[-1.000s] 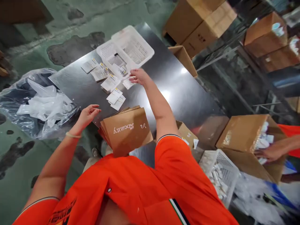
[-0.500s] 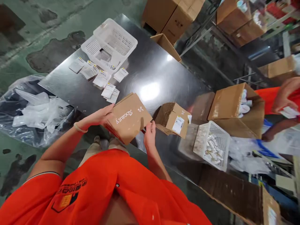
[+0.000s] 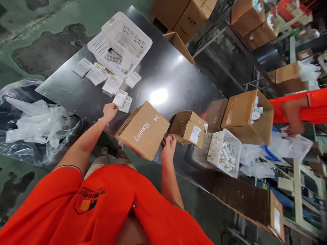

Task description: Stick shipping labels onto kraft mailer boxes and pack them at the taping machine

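Observation:
A stack of flat brown cartons [image 3: 146, 131] with white lettering lies at the table's near edge. My left hand [image 3: 110, 112] is off the stack, its fingers pinched at the lower corner of a white label stack [image 3: 120, 98]. By the right corner of the cartons, my right hand [image 3: 168, 146] is closed around a small dark object, mostly hidden by the fingers. More label stacks [image 3: 112, 83] lie beside a white basket [image 3: 138, 37]. To the right of my right hand stands a second stack of folded cartons [image 3: 195, 131] with a white label on top.
A plastic-lined bin [image 3: 38, 126] is at the left. On the table's right are a white basket of small items [image 3: 224, 153] and an open carton [image 3: 237, 114]. Another person's hand [image 3: 295, 127] is at the far right. Large boxes stand behind the table.
My left hand has let go of the carton stack and moved up to the labels. The carton stack now rests on the table. The other person's hand has shifted.

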`<act>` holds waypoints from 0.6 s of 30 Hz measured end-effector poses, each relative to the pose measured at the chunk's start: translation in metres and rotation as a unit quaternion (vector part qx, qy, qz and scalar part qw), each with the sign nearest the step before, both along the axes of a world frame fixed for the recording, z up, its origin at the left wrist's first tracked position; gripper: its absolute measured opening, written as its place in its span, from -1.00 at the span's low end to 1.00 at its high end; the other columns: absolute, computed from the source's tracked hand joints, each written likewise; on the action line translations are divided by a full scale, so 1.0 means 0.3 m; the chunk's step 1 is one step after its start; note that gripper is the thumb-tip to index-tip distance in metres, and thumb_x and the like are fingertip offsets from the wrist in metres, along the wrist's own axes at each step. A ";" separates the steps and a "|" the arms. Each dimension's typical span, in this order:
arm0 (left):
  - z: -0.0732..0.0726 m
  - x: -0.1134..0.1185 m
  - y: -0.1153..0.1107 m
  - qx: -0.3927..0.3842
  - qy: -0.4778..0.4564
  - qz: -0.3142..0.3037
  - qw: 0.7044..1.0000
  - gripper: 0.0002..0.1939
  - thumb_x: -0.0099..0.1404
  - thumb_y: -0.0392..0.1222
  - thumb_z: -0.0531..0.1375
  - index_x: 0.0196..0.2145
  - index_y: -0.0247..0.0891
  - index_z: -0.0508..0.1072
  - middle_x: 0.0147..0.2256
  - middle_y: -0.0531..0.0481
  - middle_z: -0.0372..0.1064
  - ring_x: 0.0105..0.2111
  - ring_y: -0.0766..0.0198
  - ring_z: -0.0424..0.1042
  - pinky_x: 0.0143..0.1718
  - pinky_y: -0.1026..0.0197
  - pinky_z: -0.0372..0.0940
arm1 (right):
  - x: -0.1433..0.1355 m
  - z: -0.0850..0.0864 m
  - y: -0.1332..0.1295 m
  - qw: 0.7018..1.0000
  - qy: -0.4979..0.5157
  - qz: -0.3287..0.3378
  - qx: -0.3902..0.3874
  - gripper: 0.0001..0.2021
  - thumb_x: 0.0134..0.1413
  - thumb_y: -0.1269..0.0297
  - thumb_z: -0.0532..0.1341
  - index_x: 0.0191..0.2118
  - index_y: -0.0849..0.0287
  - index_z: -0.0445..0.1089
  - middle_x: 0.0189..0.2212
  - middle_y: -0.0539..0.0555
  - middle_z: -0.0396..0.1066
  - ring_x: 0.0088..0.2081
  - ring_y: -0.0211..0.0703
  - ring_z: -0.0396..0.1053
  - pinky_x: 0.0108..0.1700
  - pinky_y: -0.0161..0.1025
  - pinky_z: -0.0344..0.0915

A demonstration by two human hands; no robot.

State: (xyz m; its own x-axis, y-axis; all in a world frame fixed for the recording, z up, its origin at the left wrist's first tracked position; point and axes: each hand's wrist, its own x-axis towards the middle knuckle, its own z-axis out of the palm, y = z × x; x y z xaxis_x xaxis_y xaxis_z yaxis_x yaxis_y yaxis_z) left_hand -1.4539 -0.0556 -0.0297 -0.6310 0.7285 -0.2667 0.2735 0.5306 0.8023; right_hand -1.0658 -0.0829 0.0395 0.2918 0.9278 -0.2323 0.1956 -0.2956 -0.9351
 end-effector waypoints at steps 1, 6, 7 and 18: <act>-0.014 0.015 0.030 -0.011 -0.001 0.009 1.000 -0.80 0.26 -0.44 0.27 -0.14 -0.36 0.57 -0.13 -0.25 0.62 0.02 -0.06 0.55 0.17 -0.05 0.35 | 0.018 -0.002 0.007 1.000 0.004 -0.019 -0.005 -0.18 0.02 -0.45 0.32 0.25 -0.03 0.27 0.27 0.20 0.36 0.18 0.00 0.50 0.10 -0.06 0.50; -0.048 0.051 0.140 -0.094 0.031 0.060 0.993 -0.49 0.30 -0.22 0.47 0.12 -0.40 0.43 0.31 -0.52 0.33 0.33 -0.27 0.31 0.34 -0.16 0.21 | 0.087 -0.002 0.028 0.999 -0.015 -0.045 -0.018 -0.27 -0.06 -0.48 0.34 0.02 -0.02 0.28 0.04 0.08 0.41 -0.01 -0.05 0.56 -0.11 -0.17 0.47; -0.050 0.052 0.158 -0.110 0.045 0.058 0.991 -0.43 0.29 -0.15 0.50 0.13 -0.38 0.42 0.35 -0.54 0.27 0.36 -0.33 0.26 0.37 -0.19 0.18 | 0.095 -0.004 0.030 0.998 -0.022 -0.047 -0.020 -0.27 -0.07 -0.49 0.33 0.00 -0.02 0.28 0.02 0.07 0.41 -0.02 -0.05 0.57 -0.12 -0.18 0.47; -0.030 0.000 0.206 -0.084 0.021 0.054 0.995 -0.63 0.35 -0.31 0.38 0.08 -0.26 0.44 0.09 -0.32 0.54 0.21 -0.20 0.49 0.31 -0.20 0.32 | 0.071 -0.005 0.087 0.999 0.009 -0.050 -0.010 -0.31 -0.08 -0.43 0.39 -0.06 0.00 0.30 -0.07 0.02 0.45 -0.14 -0.11 0.61 -0.19 -0.22 0.46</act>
State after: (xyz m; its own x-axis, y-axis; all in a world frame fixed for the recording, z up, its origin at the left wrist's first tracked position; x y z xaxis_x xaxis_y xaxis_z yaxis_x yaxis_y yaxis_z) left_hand -1.4539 0.0064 -0.0387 -0.7167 0.6029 -0.3506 0.2396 0.6850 0.6881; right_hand -1.0447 -0.0567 0.0380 0.3780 0.8893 -0.2574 0.1465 -0.3320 -0.9318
